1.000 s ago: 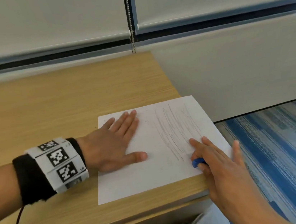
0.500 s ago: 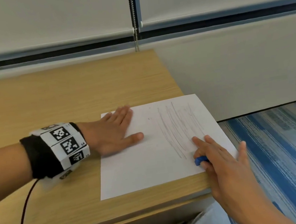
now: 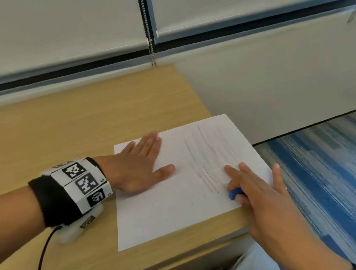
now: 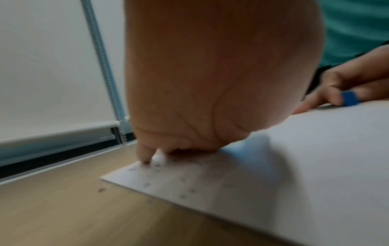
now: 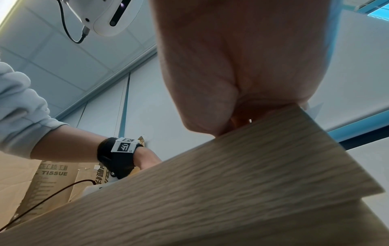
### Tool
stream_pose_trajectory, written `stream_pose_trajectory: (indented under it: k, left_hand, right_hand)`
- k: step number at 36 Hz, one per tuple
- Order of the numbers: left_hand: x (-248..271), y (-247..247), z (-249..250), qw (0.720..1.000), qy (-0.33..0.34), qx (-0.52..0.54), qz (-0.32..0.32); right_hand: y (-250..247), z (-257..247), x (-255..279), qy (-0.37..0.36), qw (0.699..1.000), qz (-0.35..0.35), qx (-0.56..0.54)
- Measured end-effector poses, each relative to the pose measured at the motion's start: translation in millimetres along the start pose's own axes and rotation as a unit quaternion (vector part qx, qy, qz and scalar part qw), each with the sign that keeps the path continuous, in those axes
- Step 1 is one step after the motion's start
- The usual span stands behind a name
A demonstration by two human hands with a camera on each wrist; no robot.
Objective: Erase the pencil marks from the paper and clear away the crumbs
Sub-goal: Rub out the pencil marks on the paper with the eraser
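Observation:
A white sheet of paper lies at the right front corner of the wooden desk. Grey pencil strokes run down its right half. My left hand lies flat on the paper's upper left part, fingers straight, thumb spread. My right hand rests on the paper's lower right edge and pinches a small blue eraser between thumb and fingers, its index and middle fingers stretched over the strokes. The left wrist view shows the eraser and dark crumbs near the paper's corner.
The desk's right edge drops to a blue striped carpet. A white wall and roller blinds with a bead chain stand behind the desk. A cable trails from my left wristband. Cardboard tissue boxes show in the right wrist view.
My left hand has slid up and left across the paper towards its top left corner. The right hand with the eraser has stayed at the lower right edge.

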State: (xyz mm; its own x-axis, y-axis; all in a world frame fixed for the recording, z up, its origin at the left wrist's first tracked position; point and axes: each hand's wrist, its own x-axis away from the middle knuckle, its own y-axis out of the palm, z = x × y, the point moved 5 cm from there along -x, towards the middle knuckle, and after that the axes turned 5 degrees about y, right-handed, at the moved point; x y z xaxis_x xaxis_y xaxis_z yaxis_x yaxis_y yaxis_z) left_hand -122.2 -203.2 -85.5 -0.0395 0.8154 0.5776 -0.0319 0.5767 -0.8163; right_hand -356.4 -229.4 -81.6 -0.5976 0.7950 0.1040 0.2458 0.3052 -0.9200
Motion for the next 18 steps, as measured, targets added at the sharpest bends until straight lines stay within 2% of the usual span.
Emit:
stream_pose_trajectory:
  k: [2, 3, 8, 11, 14, 18]
  left_hand:
    - [-1, -3, -8, 0.999, -0.026, 0.017, 0.007]
    - [-1, -4, -5, 1.0, -0.015, 0.015, 0.014]
    - [-4, 2, 52, 0.983, 0.168, -0.061, 0.051]
    - [-8, 5, 67, 0.974, 0.211, -0.07, 0.038]
    - [-11, 2, 44, 0.986, 0.16, -0.043, 0.022]
    - [-12, -11, -3, 1.0, 0.011, 0.009, 0.001]
  right_hand:
    - [1, 1, 0, 0.001, 1.0, -0.005, 0.001]
    - [0, 1, 0, 0.002, 1.0, 0.002, -0.004]
    - [10, 6, -2, -0.025, 0.998, 0.038, -0.043]
    - [13, 7, -2, -0.035, 0.997, 0.05, -0.049]
    - [17, 13, -2, -0.021, 0.998, 0.05, -0.044]
    - [7, 5, 2, -0.028, 0.998, 0.036, -0.031]
